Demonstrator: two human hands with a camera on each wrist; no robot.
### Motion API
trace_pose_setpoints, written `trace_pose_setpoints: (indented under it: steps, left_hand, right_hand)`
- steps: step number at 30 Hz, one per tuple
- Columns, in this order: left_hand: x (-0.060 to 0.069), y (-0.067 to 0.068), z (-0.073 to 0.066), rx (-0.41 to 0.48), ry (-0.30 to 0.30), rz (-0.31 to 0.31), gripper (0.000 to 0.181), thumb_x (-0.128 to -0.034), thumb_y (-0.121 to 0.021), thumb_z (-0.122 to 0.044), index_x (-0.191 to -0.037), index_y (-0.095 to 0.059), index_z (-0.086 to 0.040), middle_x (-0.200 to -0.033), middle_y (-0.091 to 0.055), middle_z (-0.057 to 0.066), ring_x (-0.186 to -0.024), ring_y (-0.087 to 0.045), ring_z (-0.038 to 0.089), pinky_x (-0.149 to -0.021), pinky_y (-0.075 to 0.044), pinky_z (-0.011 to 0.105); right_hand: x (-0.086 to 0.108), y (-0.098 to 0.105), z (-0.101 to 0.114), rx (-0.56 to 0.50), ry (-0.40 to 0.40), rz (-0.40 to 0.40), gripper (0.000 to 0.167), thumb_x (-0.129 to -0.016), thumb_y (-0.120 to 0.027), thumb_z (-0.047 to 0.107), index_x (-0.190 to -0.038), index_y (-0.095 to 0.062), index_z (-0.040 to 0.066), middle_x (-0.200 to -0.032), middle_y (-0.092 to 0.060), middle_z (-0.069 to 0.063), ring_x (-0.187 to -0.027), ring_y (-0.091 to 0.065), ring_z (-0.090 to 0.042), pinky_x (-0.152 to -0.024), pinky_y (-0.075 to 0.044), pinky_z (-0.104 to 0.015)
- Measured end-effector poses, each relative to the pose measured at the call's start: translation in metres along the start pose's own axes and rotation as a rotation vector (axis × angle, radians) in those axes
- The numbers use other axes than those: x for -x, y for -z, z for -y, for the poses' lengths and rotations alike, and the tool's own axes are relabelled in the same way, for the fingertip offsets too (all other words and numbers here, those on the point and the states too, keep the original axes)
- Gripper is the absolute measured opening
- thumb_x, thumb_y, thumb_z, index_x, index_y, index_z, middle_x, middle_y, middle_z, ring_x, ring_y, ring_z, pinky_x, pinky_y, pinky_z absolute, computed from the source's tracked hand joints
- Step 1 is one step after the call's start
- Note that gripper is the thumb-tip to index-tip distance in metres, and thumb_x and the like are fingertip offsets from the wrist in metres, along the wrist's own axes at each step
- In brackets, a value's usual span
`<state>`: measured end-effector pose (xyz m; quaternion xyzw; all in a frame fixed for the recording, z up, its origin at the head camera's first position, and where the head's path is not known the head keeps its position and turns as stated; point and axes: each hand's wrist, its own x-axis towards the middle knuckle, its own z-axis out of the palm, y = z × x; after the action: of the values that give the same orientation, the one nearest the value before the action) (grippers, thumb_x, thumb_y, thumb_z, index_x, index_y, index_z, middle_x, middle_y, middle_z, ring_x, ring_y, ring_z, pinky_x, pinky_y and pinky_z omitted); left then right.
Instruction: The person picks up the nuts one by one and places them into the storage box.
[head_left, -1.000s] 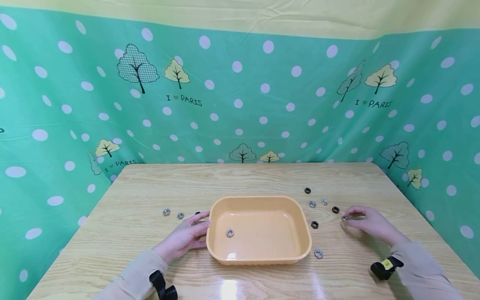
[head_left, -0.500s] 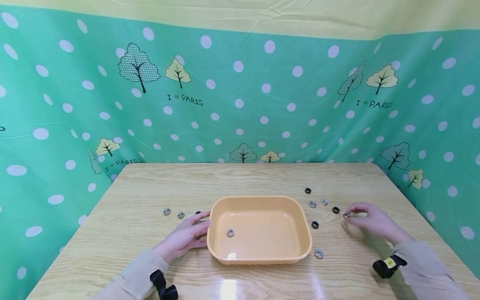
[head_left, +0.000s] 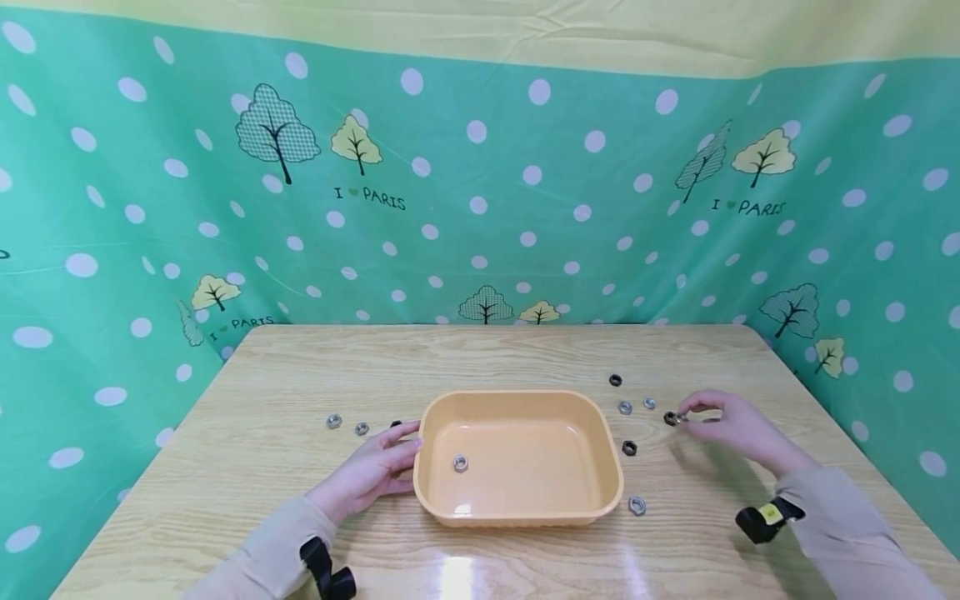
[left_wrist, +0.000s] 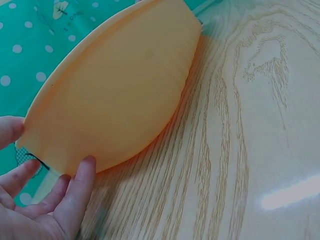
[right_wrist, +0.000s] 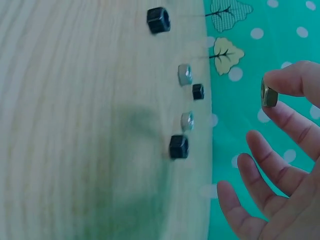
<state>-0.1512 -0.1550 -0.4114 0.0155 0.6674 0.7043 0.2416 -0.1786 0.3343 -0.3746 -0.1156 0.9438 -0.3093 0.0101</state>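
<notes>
My right hand (head_left: 750,431) pinches a small brass-coloured hex nut (right_wrist: 269,94) between thumb and index finger, lifted off the table; its other fingers are spread. In the head view the nut overlaps a black nut (head_left: 670,418) lying beyond it. My left hand (head_left: 372,472) touches the left side of a peach plastic tray (head_left: 517,522), its fingers fairly straight along the outer wall and its thumb at the rim. Inside the tray lies one silver nut (head_left: 461,463). Part of another black nut (head_left: 396,424) shows behind the left fingers.
Right of the tray are silver nuts, one (head_left: 637,506) near its front corner, and black nuts, one (head_left: 629,448) near its wall. Two silver nuts, including one (head_left: 333,422), lie to the left. A green dotted curtain (head_left: 480,192) hangs behind the wooden table (head_left: 360,358).
My right hand, with the brass-coloured nut pinched in it, has risen and moved slightly left toward the tray. My left hand and the tray stay in place.
</notes>
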Motion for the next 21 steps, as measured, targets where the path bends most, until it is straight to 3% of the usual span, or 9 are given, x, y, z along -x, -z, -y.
trace_pose_setpoints:
  steps: [9, 15, 21]
  left_hand:
    - [0.001, 0.000, -0.001, 0.003, 0.006, -0.001, 0.073, -0.0962, -0.054, -0.029, -0.148, -0.013, 0.002, -0.138, -0.043, 0.029, -0.113, -0.059, 0.022, -0.092, -0.053, 0.044]
    - [0.001, 0.001, -0.001, 0.012, 0.003, 0.007, 0.073, -0.0961, -0.054, -0.028, -0.148, -0.013, 0.003, -0.135, -0.047, 0.027, -0.110, -0.060, 0.020, -0.092, -0.053, 0.044]
    - [0.000, 0.002, 0.000, 0.025, 0.000, 0.009, 0.073, -0.0960, -0.054, -0.029, -0.148, -0.013, 0.003, -0.134, -0.050, 0.025, -0.107, -0.061, 0.018, -0.092, -0.054, 0.043]
  right_hand:
    - [-0.017, 0.001, 0.030, -0.016, 0.040, 0.006, 0.013, -0.084, -0.070, 0.018, -0.093, -0.066, 0.009, -0.108, -0.062, -0.012, -0.109, -0.053, -0.037, -0.088, -0.053, -0.051]
    - [-0.024, -0.007, 0.040, -0.058, 0.119, 0.019, 0.013, -0.083, -0.071, 0.014, -0.093, -0.067, 0.008, -0.106, -0.062, -0.013, -0.106, -0.054, -0.035, -0.087, -0.054, -0.049]
    - [-0.028, -0.012, 0.049, -0.093, 0.131, 0.034, 0.013, -0.083, -0.071, 0.014, -0.093, -0.066, 0.007, -0.107, -0.062, -0.012, -0.106, -0.054, -0.034, -0.087, -0.054, -0.049]
